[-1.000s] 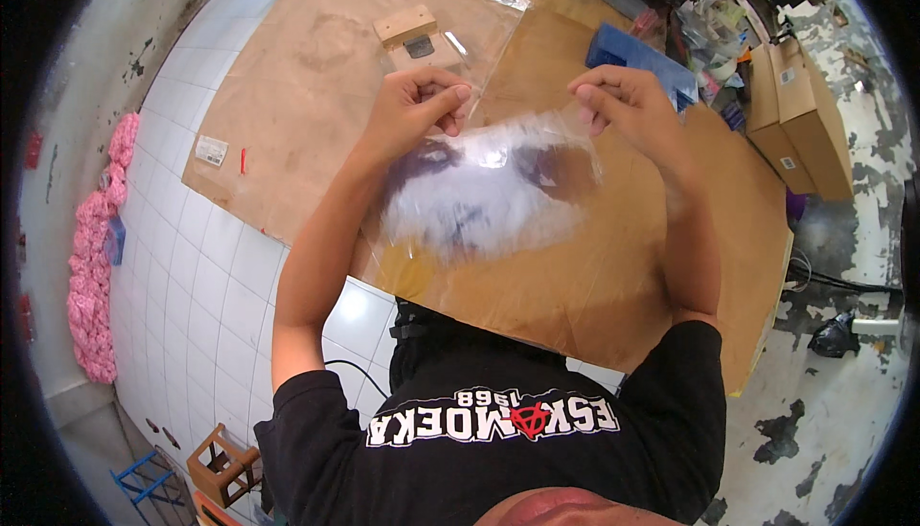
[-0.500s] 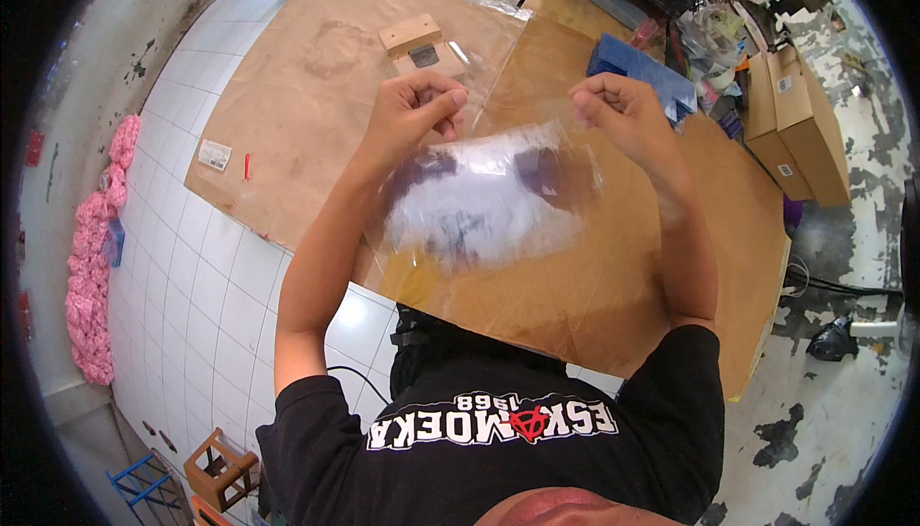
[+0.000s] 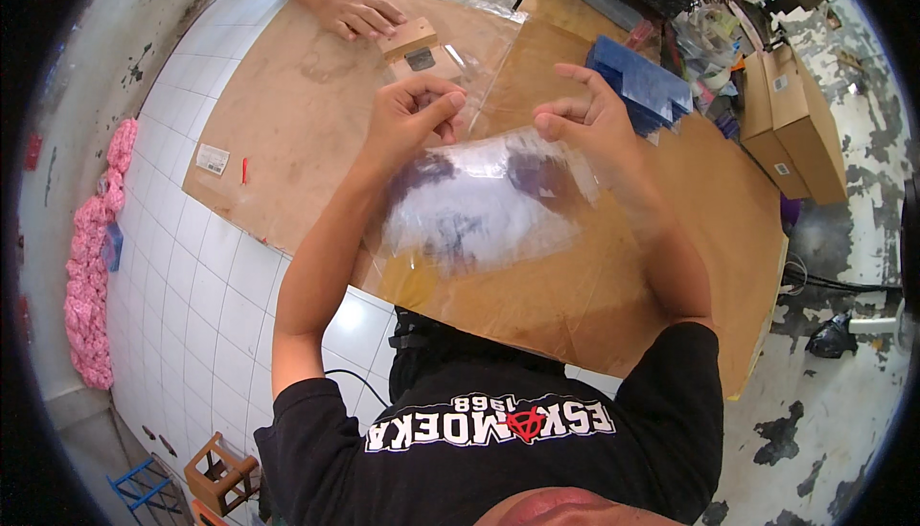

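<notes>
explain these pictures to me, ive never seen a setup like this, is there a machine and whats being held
There's no machine handling things, just a person's bare hands, seen by a fisheye camera worn on their head, looking down; that bends straight edges. Clear plastic film lies before them over a brown-covered table. The left hand has fingers curled toward the thumb near the film's upper edge; whether it grips is hard to tell. The right hand is open, thumb and forefinger apart. Beyond, another person's hand is at a tan block; blue pieces lie to the right.
</notes>
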A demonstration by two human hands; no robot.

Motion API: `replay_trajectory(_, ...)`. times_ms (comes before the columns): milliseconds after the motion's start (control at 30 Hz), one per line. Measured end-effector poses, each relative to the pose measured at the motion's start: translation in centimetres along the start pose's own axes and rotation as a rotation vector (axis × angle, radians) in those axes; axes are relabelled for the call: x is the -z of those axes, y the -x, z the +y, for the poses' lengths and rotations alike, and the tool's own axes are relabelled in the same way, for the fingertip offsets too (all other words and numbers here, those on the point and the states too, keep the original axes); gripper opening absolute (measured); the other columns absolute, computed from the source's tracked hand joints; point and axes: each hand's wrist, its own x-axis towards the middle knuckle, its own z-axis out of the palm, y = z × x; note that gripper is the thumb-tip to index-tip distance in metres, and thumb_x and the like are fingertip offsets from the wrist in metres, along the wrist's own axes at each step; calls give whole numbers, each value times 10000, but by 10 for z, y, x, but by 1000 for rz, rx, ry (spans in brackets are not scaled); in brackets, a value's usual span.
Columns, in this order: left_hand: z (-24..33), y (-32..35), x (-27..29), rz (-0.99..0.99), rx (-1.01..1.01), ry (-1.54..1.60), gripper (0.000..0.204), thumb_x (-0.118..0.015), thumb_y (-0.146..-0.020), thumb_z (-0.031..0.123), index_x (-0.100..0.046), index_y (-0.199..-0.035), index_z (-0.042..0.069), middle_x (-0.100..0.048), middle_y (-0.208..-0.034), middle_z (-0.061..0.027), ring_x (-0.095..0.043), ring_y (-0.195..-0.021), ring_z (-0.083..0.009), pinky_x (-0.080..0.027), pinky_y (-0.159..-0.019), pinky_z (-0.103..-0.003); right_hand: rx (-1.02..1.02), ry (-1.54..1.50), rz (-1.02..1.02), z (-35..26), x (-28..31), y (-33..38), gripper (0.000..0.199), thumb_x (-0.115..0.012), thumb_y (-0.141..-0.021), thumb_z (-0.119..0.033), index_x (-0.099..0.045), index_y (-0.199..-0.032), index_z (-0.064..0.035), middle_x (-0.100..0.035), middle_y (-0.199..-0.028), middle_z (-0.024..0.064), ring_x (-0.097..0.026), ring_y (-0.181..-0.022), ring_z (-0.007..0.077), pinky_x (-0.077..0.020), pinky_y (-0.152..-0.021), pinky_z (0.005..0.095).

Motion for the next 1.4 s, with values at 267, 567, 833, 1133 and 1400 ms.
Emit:
replay_trajectory(267,2,0,2,54,-43,8,139,-642,-893,105,-647,-944,-24,-619,-703,-73,-588,-573,-114,-495,-494,-242,192,102,237,-21,16,-3,320,-713,-819,-49,-568,-1096,22,-677,-814,55,-607,-683,93,-481,-610,212)
replay_trajectory(567,3,-3,6,106,-4,62,192,-652,-886,127,-633,-965,-47,-613,-749,-65,-583,-601,-114,-526,-525,-255,172,-24,264,-32,52,0,170,-645,-901,-184,-644,-857,-19,-615,-729,9,-515,-575,57,-411,-525,223)
replay_trajectory(833,2,-1,6,100,11,73,167,-636,-894,120,-634,-960,-33,-601,-713,-61,-580,-588,-113,-526,-522,-252,296,125,222,-29,35,-4,170,-661,-882,-139,-627,-743,-48,-620,-811,5,-531,-720,47,-405,-634,202)
replay_trajectory(1133,4,-1,3,96,15,84,146,-639,-891,114,-645,-951,-19,-613,-704,-59,-584,-559,-115,-528,-514,-254,330,234,173,-20,41,-7,251,-566,-952,-209,-628,-1072,2,-624,-834,-4,-548,-716,75,-452,-703,227)
replay_trajectory(1400,-3,-1,3,-3,25,31,138,-655,-887,115,-651,-933,-14,-630,-689,-64,-592,-547,-116,-515,-510,-247,77,259,-14,-19,29,-5,199,-616,-920,-160,-663,-990,21,-645,-810,15,-573,-679,69,-471,-620,217)
